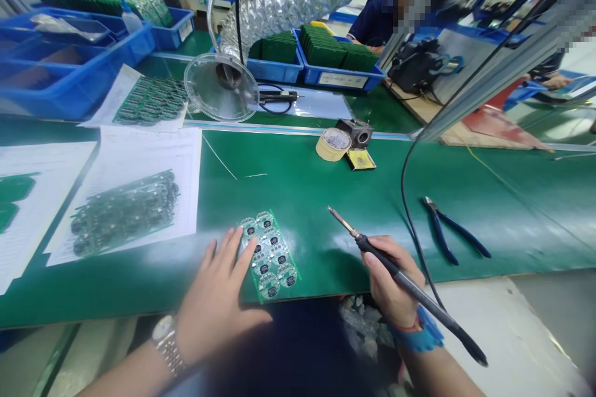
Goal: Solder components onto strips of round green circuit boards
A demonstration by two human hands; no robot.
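Board panel (281, 258), one, lying at the front edge of the worktop (298, 189): left hand (212, 301) ungripped, fingers spread over its left side; right hand (393, 279) closed round a soldering iron (449, 321), tip off the panel, a pose judged as steadying and readiness. Any approach from here calls for a leftward path and a still panel. Clearance: bare worktop between panel and iron, more behind towards the tub (333, 150); cutters (438, 232) bound the right, the front edge leaves scant margin.
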